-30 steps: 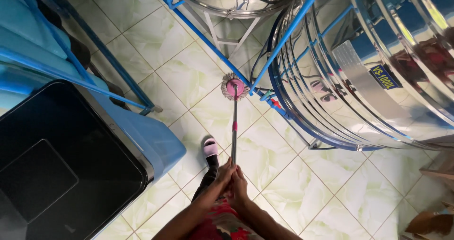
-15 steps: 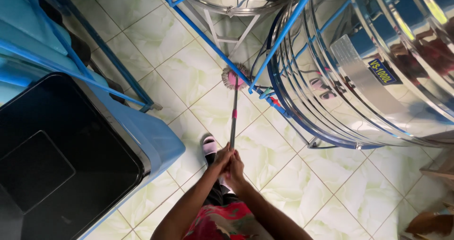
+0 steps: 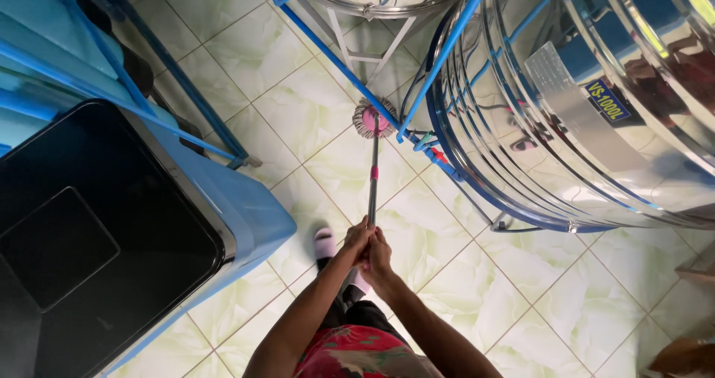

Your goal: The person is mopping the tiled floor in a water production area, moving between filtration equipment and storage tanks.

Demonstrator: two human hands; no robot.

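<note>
Both hands grip the top of the mop handle (image 3: 372, 180), left hand (image 3: 356, 238) and right hand (image 3: 378, 255) stacked close and closed tight around the pole. Mop head (image 3: 374, 119) sits on the tiled floor (image 3: 298, 87), right at the foot of the blue frame (image 3: 439, 50) holding the steel tank (image 3: 566, 110). Compared with a second ago the head lies further out from the feet and closer to the frame's base; the stroke has pushed forward into the gap under the tanks. Open tile lies left of the mop head and back toward the slipper (image 3: 324, 242). Tight edges: blue frame legs and a hose fitting (image 3: 432, 148) just right of the head, blue bin with black lid (image 3: 97, 229) close on the left.
</note>
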